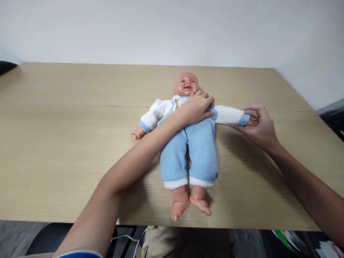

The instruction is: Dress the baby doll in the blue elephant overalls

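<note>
A baby doll [202, 150] lies on its back, its head toward the far side and its bare feet toward me. It wears a white top with blue cuffs and light blue fleece trousers. My left hand [198, 108] reaches across its chest, fingers closed around the clothing near the shoulder on the right of the view. At the end of the outstretched sleeve [229, 114], my right hand [262, 127] grips around the cuff and the doll's small hand, thumb below and fingers above. The other doll arm [156, 116] rests bent outward. My left hand hides part of the chest.
The doll is on a wide wooden table [67, 150] with a seam across it. A pale wall [161, 32] stands behind. Dark chairs show at the edges, and a white cable [127, 236] hangs below the near edge.
</note>
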Demonstrator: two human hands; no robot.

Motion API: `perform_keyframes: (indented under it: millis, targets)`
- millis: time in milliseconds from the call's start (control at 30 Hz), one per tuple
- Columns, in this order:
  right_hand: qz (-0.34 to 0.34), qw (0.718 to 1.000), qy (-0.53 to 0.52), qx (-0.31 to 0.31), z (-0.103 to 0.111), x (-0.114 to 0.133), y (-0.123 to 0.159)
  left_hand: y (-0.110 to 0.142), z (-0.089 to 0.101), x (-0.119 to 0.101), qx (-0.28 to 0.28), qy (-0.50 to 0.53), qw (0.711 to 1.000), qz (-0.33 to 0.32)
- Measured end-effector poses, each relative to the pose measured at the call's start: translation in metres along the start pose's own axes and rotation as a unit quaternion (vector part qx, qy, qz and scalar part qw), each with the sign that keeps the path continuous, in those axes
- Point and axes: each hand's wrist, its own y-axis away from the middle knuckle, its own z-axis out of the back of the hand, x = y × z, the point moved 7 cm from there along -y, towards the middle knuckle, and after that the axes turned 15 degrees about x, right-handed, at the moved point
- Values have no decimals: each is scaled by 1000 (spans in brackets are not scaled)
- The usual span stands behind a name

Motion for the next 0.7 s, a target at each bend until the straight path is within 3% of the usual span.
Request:
perform_keyframes:
  millis: [133, 267, 500, 700]
  targets:
    - [68, 997, -4, -27, 7, 20, -17, 1, 2, -4, -24, 22, 998, -63]
    - [145, 982, -119, -31, 0, 38, -36, 12, 9, -17, -60, 9, 988, -140]
    - [136, 969, -199, -48, -41, 24, -79, 27, 10, -32, -109, -115, 965, -209]
    - [183, 968, -171, -15, -83, 39, -63, 39, 9, -39, -185, -211, 928, -247]
